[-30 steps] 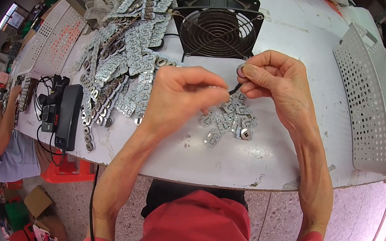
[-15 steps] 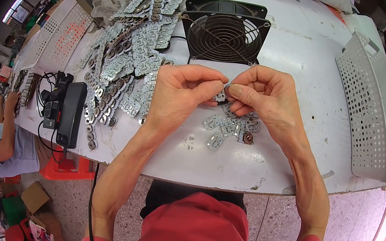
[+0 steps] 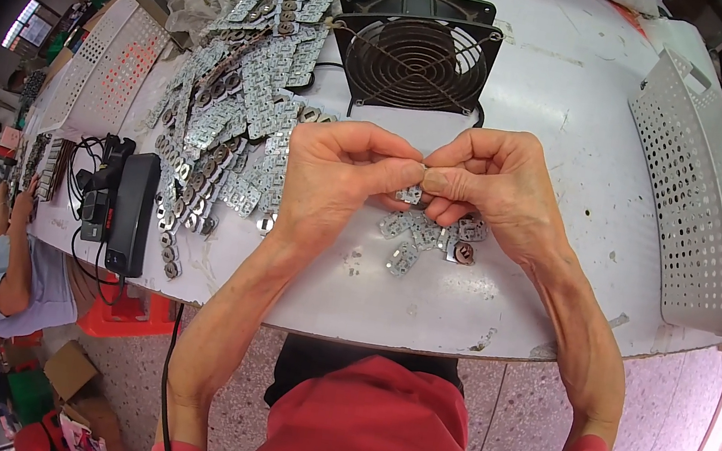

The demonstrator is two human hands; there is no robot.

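My left hand [image 3: 338, 175] and my right hand [image 3: 499, 186] meet over the table, thumbs and fingertips pinched together. Between them is a small silvery metal plate [image 3: 409, 195], its lower part showing below the thumbs; the fingers hide the rest. Just under the hands lies a loose group of similar metal plates [image 3: 403, 257], one with a round brown disc [image 3: 463, 253] on it. To the left of my left hand spreads a big pile of joined metal plates in strips [image 3: 251, 116], some carrying round discs.
A black fan [image 3: 416, 56] with a wire grille stands behind my hands. On the right is a white perforated basket [image 3: 697, 196]; another basket [image 3: 105, 66] stands far left. A black power strip [image 3: 133, 210] with cables lies left, near a seated person [image 3: 13, 272].
My hands have drawn closer, so the fingertips now touch. The right hand shifted slightly left, and more of the plate shows under the thumbs. The view has moved slightly.
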